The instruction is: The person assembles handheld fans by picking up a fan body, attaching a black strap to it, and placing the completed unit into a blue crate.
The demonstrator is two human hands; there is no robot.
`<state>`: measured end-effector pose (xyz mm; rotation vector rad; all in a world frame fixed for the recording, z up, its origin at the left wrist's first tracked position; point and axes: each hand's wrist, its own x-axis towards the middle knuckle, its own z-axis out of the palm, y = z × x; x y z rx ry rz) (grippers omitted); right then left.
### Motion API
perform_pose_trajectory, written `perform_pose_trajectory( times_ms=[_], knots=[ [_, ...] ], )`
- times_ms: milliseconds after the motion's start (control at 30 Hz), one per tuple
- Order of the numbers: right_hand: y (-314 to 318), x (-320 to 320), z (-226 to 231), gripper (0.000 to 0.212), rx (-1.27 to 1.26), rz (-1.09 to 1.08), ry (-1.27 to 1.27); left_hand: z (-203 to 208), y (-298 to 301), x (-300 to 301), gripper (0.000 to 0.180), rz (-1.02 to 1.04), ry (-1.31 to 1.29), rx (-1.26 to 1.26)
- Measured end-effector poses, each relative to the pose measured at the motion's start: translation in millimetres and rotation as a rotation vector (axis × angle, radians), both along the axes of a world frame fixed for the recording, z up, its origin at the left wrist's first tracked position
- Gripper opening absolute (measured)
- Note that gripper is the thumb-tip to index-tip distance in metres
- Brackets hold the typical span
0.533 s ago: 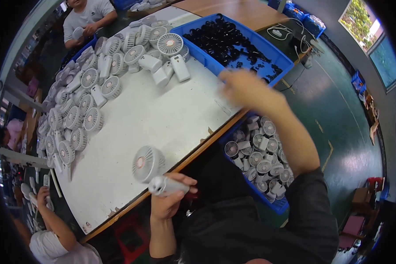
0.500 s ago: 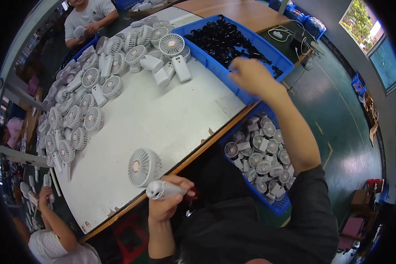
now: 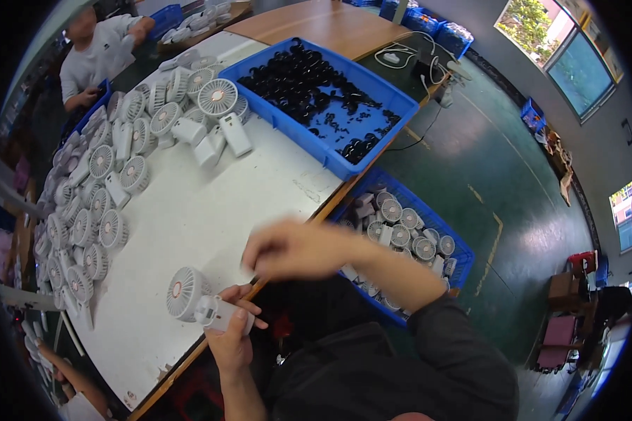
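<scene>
A white handheld fan (image 3: 185,295) lies in my left hand (image 3: 233,335), its round head pointing left over the table's near edge. My left fingers and thumb are wrapped round the fan's handle. Just above and to the right hovers my right hand (image 3: 298,248), its fingers curled but smeared by motion. Whether it holds anything is not visible. A blue tray (image 3: 340,165) of small black parts (image 3: 288,74) stands at the table's far right. Many similar white fans (image 3: 112,165) lie piled along the left side of the table.
Below the table's right edge, a blue crate (image 3: 463,256) holds more white fans. A person in a white shirt (image 3: 102,59) is across the table, and another person's arm (image 3: 74,372) shows at lower left. White cables (image 3: 400,52) lie at the far corner.
My right hand has come back from the black-parts tray toward the fan in my left hand. The left hand has turned the fan's handle, and the whole view has shifted.
</scene>
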<state>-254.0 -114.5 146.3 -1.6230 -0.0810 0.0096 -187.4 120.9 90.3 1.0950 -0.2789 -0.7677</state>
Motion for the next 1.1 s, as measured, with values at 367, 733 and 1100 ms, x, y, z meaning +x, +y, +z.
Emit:
perform_pose_trajectory(
  times_ms=[367, 733, 1100],
  knots=[
    [87, -10, -42, 0.028, -0.579, -0.229, -0.598, 1, 35, 0, 0.041, 0.095, 0.059, 0.044],
    [80, 15, -14, 0.038, -0.707, -0.125, -0.645, 8, 32, -3, 0.044, -0.338, 0.174, -0.016],
    [106, 11, -5, 0.05, -0.799, -0.199, -0.389, 7, 12, -5, 0.071, 0.013, 0.325, -0.116]
  ],
)
